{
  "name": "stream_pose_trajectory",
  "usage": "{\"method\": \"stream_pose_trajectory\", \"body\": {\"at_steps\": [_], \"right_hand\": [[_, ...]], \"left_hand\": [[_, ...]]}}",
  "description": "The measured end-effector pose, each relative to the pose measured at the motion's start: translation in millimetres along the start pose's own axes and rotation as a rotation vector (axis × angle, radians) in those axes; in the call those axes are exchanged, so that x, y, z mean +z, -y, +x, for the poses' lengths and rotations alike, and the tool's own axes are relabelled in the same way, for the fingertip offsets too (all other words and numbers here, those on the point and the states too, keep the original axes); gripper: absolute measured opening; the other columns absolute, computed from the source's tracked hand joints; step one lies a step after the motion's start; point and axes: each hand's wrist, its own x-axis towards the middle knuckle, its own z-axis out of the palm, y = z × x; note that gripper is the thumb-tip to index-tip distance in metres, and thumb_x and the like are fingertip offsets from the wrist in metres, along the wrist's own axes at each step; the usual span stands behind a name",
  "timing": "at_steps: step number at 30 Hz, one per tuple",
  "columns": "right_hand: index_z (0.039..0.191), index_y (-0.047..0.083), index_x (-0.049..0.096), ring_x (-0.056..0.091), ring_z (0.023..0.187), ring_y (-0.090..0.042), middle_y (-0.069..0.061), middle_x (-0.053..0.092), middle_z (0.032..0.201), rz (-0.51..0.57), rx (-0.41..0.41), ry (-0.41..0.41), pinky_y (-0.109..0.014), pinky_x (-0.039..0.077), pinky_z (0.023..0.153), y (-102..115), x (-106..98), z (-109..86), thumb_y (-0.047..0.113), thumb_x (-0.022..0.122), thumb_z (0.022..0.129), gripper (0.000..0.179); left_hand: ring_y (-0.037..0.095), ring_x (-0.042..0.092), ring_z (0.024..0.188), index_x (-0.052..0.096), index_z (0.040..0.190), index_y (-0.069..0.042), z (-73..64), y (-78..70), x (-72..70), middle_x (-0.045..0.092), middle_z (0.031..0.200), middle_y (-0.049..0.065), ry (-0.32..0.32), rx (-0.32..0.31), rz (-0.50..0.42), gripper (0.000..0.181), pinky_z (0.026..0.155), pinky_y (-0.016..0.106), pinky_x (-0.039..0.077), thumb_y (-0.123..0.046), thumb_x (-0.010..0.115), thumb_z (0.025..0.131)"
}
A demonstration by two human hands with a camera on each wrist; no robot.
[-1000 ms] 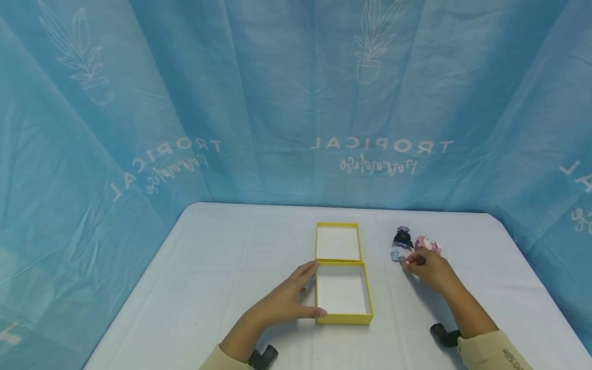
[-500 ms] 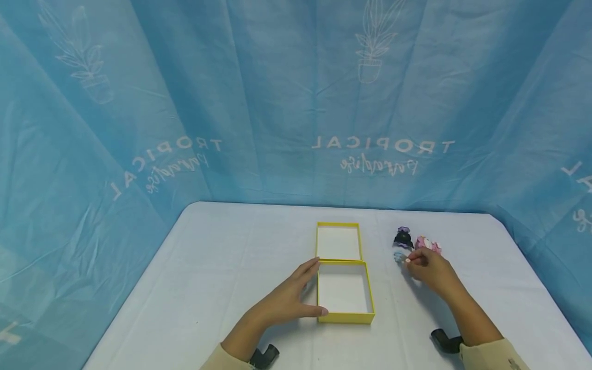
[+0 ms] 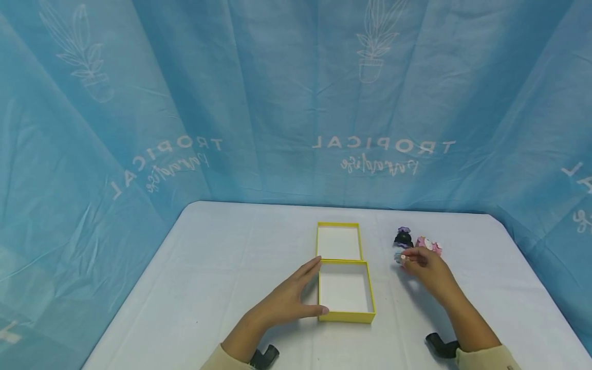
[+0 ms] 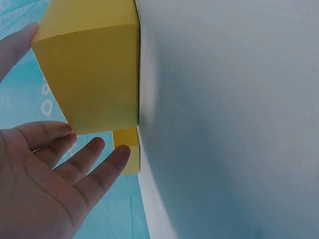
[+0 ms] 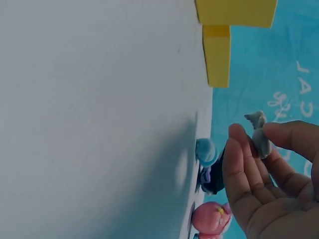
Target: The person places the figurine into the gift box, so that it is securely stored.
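Right of the yellow box (image 3: 347, 317) on the white table (image 3: 250, 241), the right hand (image 3: 432, 270) pinches a small pale figure (image 5: 261, 143) clear of the surface. The left hand (image 3: 287, 303), fingers spread, touches the box's left side. Step in hand: apparently lifting the figure. Next move likely calls for a steady pinch clear of the blue figure (image 5: 206, 152).

The bare right hand (image 3: 431, 270) hides part of the small pale grey toy (image 5: 261, 142). The right wrist view's top edge cuts off the yellow, square card box (image 5: 237, 11).
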Motion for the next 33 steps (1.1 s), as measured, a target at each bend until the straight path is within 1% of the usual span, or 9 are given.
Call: {"method": "stream_pose_trajectory", "body": {"at_steps": [6, 11, 18, 24, 27, 31, 33], "right_hand": [[0.134, 0.006, 0.061, 0.071, 0.111, -0.029, -0.016, 0.069, 0.124, 0.088, -0.035, 0.004, -0.034, 0.061, 0.091, 5, 5, -0.8, 0.020, 0.061, 0.102, 0.035], [0.135, 0.008, 0.061, 0.070, 0.114, -0.031, -0.017, 0.065, 0.128, 0.141, -0.078, 0.012, -0.040, 0.058, 0.097, 8, 8, -1.8, 0.021, 0.060, 0.103, 0.034], [0.142, 0.015, 0.058, 0.069, 0.119, -0.032, -0.018, 0.061, 0.133, 0.174, -0.076, 0.036, -0.048, 0.053, 0.104, 10, 13, -1.5, 0.023, 0.057, 0.104, 0.039], [0.148, 0.021, 0.054, 0.068, 0.121, -0.030, -0.017, 0.063, 0.138, 0.191, -0.087, 0.055, -0.054, 0.047, 0.109, 14, 16, -2.5, 0.024, 0.056, 0.105, 0.043], [0.148, 0.023, 0.054, 0.070, 0.118, -0.028, -0.018, 0.063, 0.135, 0.198, -0.106, 0.057, -0.052, 0.049, 0.108, 16, 16, -3.5, 0.021, 0.054, 0.105, 0.043], [0.148, 0.022, 0.054, 0.071, 0.112, -0.025, -0.021, 0.060, 0.129, 0.226, -0.143, 0.071, -0.043, 0.055, 0.103, 17, 16, -3.4, 0.016, 0.053, 0.105, 0.043], [0.148, 0.019, 0.054, 0.072, 0.111, -0.025, -0.024, 0.059, 0.127, 0.247, -0.159, 0.083, -0.039, 0.057, 0.100, 17, 17, -3.1, 0.015, 0.052, 0.105, 0.043]], "left_hand": [[0.022, 0.018, 0.158, 0.018, 0.163, -0.029, -0.7, -0.4, 1.1, 0.009, 0.169, -0.023, -0.012, 0.007, 0.043, 0.104, 0.125, 0.053, 0.027, -0.066, 0.072, 0.082], [0.022, 0.019, 0.158, 0.018, 0.163, -0.030, -0.9, 0.6, 2.2, 0.011, 0.170, -0.019, -0.014, 0.001, 0.064, 0.103, 0.125, 0.052, 0.028, -0.067, 0.071, 0.083], [0.021, 0.018, 0.158, 0.017, 0.163, -0.031, -1.1, 2.0, 2.7, 0.010, 0.171, -0.014, -0.007, 0.008, 0.058, 0.102, 0.125, 0.053, 0.027, -0.069, 0.069, 0.083], [0.022, 0.018, 0.158, 0.017, 0.163, -0.031, -1.1, 2.6, 1.9, 0.011, 0.171, -0.014, -0.003, 0.009, 0.053, 0.102, 0.125, 0.053, 0.027, -0.070, 0.069, 0.083], [0.021, 0.018, 0.158, 0.017, 0.163, -0.031, -0.9, 2.5, 1.6, 0.011, 0.171, -0.013, -0.004, 0.010, 0.056, 0.102, 0.125, 0.053, 0.027, -0.070, 0.069, 0.083], [0.019, 0.018, 0.158, 0.017, 0.163, -0.031, -0.4, 2.8, 1.8, 0.011, 0.171, -0.014, -0.002, 0.007, 0.061, 0.102, 0.125, 0.052, 0.027, -0.069, 0.069, 0.083], [0.017, 0.018, 0.158, 0.017, 0.163, -0.032, -0.3, 2.9, 1.9, 0.011, 0.171, -0.015, -0.002, 0.004, 0.062, 0.102, 0.125, 0.051, 0.028, -0.069, 0.069, 0.083]]}}
